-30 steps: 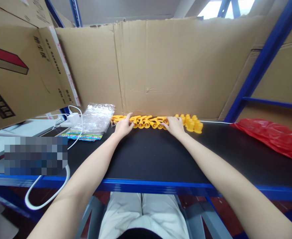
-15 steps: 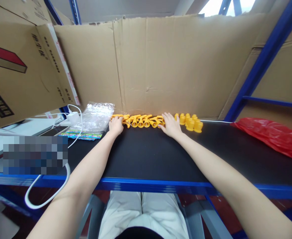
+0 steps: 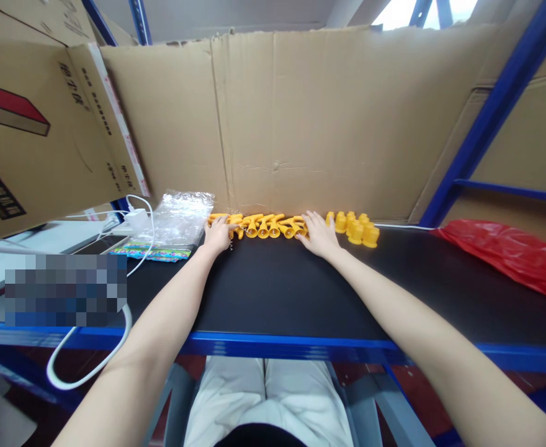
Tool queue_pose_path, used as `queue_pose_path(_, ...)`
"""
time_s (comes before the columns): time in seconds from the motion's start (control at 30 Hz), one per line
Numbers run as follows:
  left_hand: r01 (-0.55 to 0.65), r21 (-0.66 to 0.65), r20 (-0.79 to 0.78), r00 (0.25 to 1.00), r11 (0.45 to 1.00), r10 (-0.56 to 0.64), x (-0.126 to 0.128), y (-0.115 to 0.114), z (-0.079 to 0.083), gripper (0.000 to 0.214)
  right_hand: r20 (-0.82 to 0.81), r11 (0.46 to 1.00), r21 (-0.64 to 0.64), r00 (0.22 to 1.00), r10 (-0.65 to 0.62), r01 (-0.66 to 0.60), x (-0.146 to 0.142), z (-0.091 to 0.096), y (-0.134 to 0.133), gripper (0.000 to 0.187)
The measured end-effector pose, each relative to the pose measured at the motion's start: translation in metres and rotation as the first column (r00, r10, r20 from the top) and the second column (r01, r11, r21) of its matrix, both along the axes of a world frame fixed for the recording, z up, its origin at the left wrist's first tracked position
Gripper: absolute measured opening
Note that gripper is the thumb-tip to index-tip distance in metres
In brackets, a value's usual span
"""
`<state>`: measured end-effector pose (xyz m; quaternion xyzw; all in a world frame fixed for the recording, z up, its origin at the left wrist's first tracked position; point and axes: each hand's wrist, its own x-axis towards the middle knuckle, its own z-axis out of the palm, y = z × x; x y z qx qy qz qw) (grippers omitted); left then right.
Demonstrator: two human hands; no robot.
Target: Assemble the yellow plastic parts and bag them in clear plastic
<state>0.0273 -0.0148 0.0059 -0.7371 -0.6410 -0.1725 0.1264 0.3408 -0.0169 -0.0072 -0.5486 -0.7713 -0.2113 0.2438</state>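
Observation:
A row of yellow plastic pieces (image 3: 264, 227), each with a round cup-like end and a forked top, lies along the back of the black tabletop. At the row's left end is my left hand (image 3: 216, 234), its index finger stretched over a yellow piece. A thin zigzag coil, apparently a small spring (image 3: 231, 244), hangs just under its thumb and appears pinched there; the grip is partly hidden. My right hand (image 3: 320, 234) rests on the row's right end with fingers spread, covering some pieces. Just right of it stand several yellow flanged caps (image 3: 357, 228) in a cluster.
A clear plastic bag (image 3: 180, 217) lies over a colourful packet (image 3: 170, 254) at left, beside a white charger (image 3: 136, 219) with cables. Cardboard (image 3: 347, 124) walls the back. A red plastic bag (image 3: 501, 254) lies at right. A blue rail (image 3: 291, 345) edges the table.
My left hand has shifted slightly, its index finger now extended rightward, and the small spring has come into sight below its thumb. My right hand stays almost still.

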Motion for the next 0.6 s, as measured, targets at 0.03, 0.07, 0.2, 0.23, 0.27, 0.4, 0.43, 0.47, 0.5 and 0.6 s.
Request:
queue_pose_path(0.03, 0.0, 0.002, 0.001, 1.0, 1.0, 0.0, 0.0, 0.0, 0.0, 0.045, 0.001, 1.0, -0.003, 1.0, 0.001, -0.001, 0.0, 0.0, 0.0, 0.057)
queue_pose_path(0.07, -0.002, 0.009, 0.007, 1.0, 1.0, 0.002, 0.0, 0.0, 0.0, 0.043, 0.002, 1.0, -0.005, 1.0, 0.003, -0.003, 0.0, 0.0, 0.0, 0.058)
queue_pose_path(0.2, 0.002, 0.06, 0.077, 0.997, 0.998, -0.007, 0.003, -0.002, 0.004, 0.037, -0.002, 1.0, -0.001, 1.0, 0.018, -0.018, 0.0, 0.001, 0.0, 0.059)
queue_pose_path(0.23, -0.005, 0.086, 0.102, 0.995, 0.996, -0.004, 0.004, -0.003, 0.006, 0.035, -0.004, 1.0, 0.002, 1.0, 0.021, -0.021, 0.0, 0.001, 0.0, 0.059)
queue_pose_path(0.27, -0.016, 0.114, 0.127, 0.992, 0.993, 0.001, 0.005, -0.004, 0.007, 0.033, -0.004, 1.0, 0.005, 1.0, 0.025, -0.025, 0.0, 0.001, -0.001, 0.059)
queue_pose_path(0.4, -0.045, 0.205, 0.212, 0.977, 0.978, 0.0, 0.011, -0.008, 0.014, 0.031, 0.006, 0.999, 0.014, 0.999, 0.036, -0.036, -0.001, 0.0, 0.0, 0.059)
queue_pose_path(0.43, -0.041, 0.221, 0.237, 0.971, 0.974, -0.013, 0.013, -0.009, 0.015, 0.031, 0.009, 0.999, 0.014, 0.999, 0.037, -0.038, -0.001, 0.0, 0.0, 0.059)
queue_pose_path(0.47, -0.039, 0.24, 0.269, 0.963, 0.97, -0.028, 0.013, -0.01, 0.016, 0.032, 0.009, 0.999, 0.015, 0.999, 0.038, -0.038, -0.001, 0.0, -0.001, 0.059)
queue_pose_path(0.5, -0.038, 0.265, 0.303, 0.952, 0.963, -0.045, 0.014, -0.01, 0.016, 0.032, 0.007, 0.999, 0.018, 0.999, 0.037, -0.037, -0.001, 0.0, -0.001, 0.059)
queue_pose_path(0.6, -0.021, 0.367, 0.392, 0.91, 0.93, -0.135, 0.014, -0.007, 0.015, 0.031, -0.007, 0.998, 0.04, 0.999, 0.039, -0.039, -0.003, 0.004, -0.004, 0.058)
